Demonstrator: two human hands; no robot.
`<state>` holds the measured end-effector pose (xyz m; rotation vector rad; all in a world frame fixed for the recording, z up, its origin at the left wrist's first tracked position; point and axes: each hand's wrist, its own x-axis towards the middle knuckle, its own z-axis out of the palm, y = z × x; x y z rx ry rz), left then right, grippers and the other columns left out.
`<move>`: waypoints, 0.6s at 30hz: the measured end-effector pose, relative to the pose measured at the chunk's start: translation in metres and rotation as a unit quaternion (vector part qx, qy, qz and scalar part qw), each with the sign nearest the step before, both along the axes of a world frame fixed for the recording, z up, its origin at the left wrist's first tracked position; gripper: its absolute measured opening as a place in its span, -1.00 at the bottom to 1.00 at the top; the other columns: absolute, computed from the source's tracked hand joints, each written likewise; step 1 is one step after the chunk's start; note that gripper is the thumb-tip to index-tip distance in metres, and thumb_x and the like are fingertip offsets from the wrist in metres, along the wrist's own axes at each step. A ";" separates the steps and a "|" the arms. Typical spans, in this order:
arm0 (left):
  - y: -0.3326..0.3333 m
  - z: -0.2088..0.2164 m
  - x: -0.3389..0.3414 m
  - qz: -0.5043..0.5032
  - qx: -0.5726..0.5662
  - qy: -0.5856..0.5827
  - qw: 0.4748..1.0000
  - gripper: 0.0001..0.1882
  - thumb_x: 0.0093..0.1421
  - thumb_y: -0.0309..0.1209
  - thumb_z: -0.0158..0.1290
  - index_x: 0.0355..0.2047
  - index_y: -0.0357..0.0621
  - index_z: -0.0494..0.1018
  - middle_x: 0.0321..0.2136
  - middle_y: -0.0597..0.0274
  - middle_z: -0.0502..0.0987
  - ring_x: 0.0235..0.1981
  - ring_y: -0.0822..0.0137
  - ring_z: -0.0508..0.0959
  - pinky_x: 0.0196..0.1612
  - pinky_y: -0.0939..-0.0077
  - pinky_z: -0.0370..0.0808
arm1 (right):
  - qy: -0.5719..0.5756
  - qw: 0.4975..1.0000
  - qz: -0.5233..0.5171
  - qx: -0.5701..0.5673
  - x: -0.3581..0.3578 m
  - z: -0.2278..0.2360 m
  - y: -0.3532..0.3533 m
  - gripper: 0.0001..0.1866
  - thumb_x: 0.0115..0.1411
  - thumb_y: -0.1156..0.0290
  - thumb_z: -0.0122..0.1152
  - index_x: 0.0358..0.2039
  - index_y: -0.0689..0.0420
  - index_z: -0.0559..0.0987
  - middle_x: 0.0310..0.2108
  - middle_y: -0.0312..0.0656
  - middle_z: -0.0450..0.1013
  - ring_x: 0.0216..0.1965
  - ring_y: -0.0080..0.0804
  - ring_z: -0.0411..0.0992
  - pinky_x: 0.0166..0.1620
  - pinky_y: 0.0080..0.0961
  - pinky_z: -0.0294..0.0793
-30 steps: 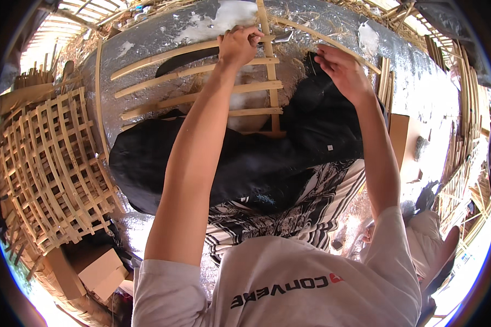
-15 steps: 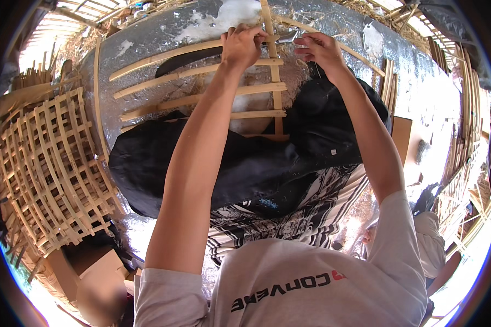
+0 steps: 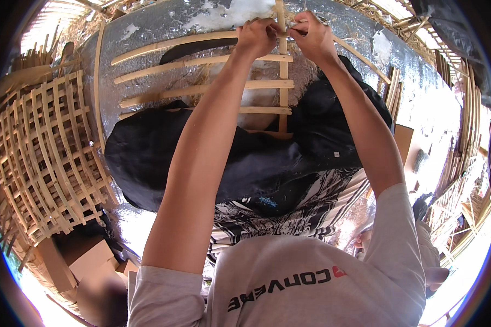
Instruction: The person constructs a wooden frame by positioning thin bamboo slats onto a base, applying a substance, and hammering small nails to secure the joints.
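A frame of flat bamboo slats lies over my crossed legs: several slats (image 3: 180,70) run sideways across one upright strip (image 3: 283,71). At the far end, my left hand (image 3: 256,38) is closed around the right end of the farthest slat (image 3: 174,46), beside the upright strip. My right hand (image 3: 313,38) is just right of that crossing, with its thumb and finger pinched together close to the left fingertips. What it pinches is too small and too covered to make out. Both hands hide most of the joint.
Silvery foil sheeting (image 3: 142,41) covers the ground. A woven bamboo lattice (image 3: 41,158) stands at the left, above cardboard boxes (image 3: 93,259). Loose bamboo strips (image 3: 393,90) lie at the right. Someone sits at the lower left, and part of another person shows at the lower right.
My right hand has moved left and up to the crossing, its fingers now pinched. A shiny piece that showed between the hands is out of sight. The view has shifted slightly.
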<state>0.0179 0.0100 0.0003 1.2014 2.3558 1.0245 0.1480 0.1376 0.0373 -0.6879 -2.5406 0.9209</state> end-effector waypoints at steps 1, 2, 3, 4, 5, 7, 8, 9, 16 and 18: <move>-0.001 -0.001 0.001 0.003 0.003 0.002 1.000 -0.78 0.24 -0.33 -0.02 -0.24 0.22 0.63 -0.20 0.22 0.63 -0.06 0.13 0.59 0.07 0.05 0.35 | -0.003 1.000 0.010 0.005 0.000 0.001 -0.001 -0.68 0.17 0.38 0.27 -0.06 0.11 0.48 -0.32 -0.05 0.63 -0.25 -0.10 0.62 -0.20 -0.29 0.59; -0.001 -0.001 0.001 0.003 0.003 -0.001 1.000 -0.77 0.24 -0.32 -0.03 -0.23 0.22 0.63 -0.18 0.21 0.63 -0.05 0.14 0.58 0.08 0.05 0.34 | -0.005 1.000 0.020 0.010 -0.001 0.001 -0.001 -0.68 0.16 0.40 0.26 -0.07 0.11 0.44 -0.33 -0.02 0.62 -0.28 -0.05 0.61 -0.21 -0.25 0.58; -0.001 -0.002 0.001 0.003 0.003 -0.004 1.000 -0.77 0.24 -0.31 -0.03 -0.23 0.23 0.63 -0.16 0.20 0.62 -0.04 0.14 0.57 0.08 0.05 0.34 | 0.001 0.999 0.028 0.022 -0.001 0.002 -0.001 -0.70 0.17 0.39 0.24 -0.09 0.11 0.47 -0.33 -0.02 0.62 -0.28 -0.04 0.61 -0.20 -0.24 0.59; 0.000 -0.001 0.001 0.003 0.003 -0.007 1.000 -0.77 0.25 -0.31 -0.03 -0.22 0.24 0.63 -0.14 0.20 0.62 -0.02 0.15 0.57 0.08 0.05 0.34 | 0.008 0.999 0.034 0.036 -0.001 0.002 0.001 -0.72 0.18 0.38 0.22 -0.10 0.11 0.50 -0.32 -0.02 0.62 -0.28 -0.03 0.60 -0.18 -0.23 0.59; 0.000 -0.001 0.002 0.000 0.002 -0.008 1.000 -0.77 0.25 -0.30 -0.03 -0.22 0.25 0.63 -0.13 0.21 0.62 -0.02 0.15 0.57 0.09 0.06 0.34 | 0.016 0.998 0.040 0.049 0.000 0.002 0.003 -0.74 0.18 0.37 0.21 -0.11 0.12 0.53 -0.32 -0.02 0.62 -0.28 -0.02 0.60 -0.16 -0.22 0.59; 0.001 0.000 0.003 -0.007 0.001 -0.009 1.000 -0.77 0.26 -0.30 -0.03 -0.22 0.26 0.63 -0.11 0.22 0.61 0.00 0.16 0.56 0.12 0.06 0.32 | -0.037 0.996 0.009 0.080 0.005 -0.004 0.014 -0.76 0.19 0.34 0.17 -0.15 0.08 0.60 -0.32 0.00 0.61 -0.27 -0.01 0.60 -0.14 -0.21 0.58; 0.002 0.002 0.004 -0.011 0.003 -0.014 1.000 -0.76 0.26 -0.30 -0.03 -0.21 0.27 0.63 -0.10 0.24 0.61 0.00 0.16 0.56 0.13 0.06 0.31 | -0.062 0.993 -0.007 0.097 0.007 -0.007 0.020 -0.76 0.19 0.32 0.15 -0.16 0.05 0.64 -0.32 0.01 0.61 -0.27 0.00 0.59 -0.13 -0.20 0.58; 0.004 0.003 0.005 -0.015 0.005 -0.018 1.000 -0.76 0.26 -0.30 -0.03 -0.21 0.28 0.63 -0.09 0.26 0.61 0.00 0.16 0.56 0.14 0.05 0.30 | -0.098 0.993 -0.012 0.061 0.011 -0.010 0.024 -0.77 0.19 0.31 0.14 -0.18 0.02 0.67 -0.32 0.01 0.61 -0.26 0.00 0.59 -0.13 -0.20 0.58; -0.002 0.006 0.004 -0.024 -0.044 0.006 0.999 -0.70 0.19 -0.33 0.04 -0.14 0.40 0.63 -0.04 0.33 0.61 0.03 0.16 0.55 0.19 -0.13 0.22 | -0.138 0.987 -0.048 -0.062 0.016 -0.024 0.004 -0.76 0.19 0.24 0.19 -0.17 -0.09 0.71 -0.32 -0.04 0.62 -0.27 -0.10 0.61 -0.13 -0.28 0.57; 0.004 0.009 0.005 -0.032 -0.056 0.007 0.998 -0.69 0.15 -0.34 0.06 -0.14 0.42 0.63 -0.04 0.32 0.61 0.04 0.15 0.55 0.19 -0.16 0.21 | -0.111 0.993 -0.034 -0.027 0.019 -0.029 0.011 -0.75 0.19 0.22 0.22 -0.15 -0.10 0.71 -0.32 -0.05 0.62 -0.27 -0.13 0.61 -0.13 -0.30 0.56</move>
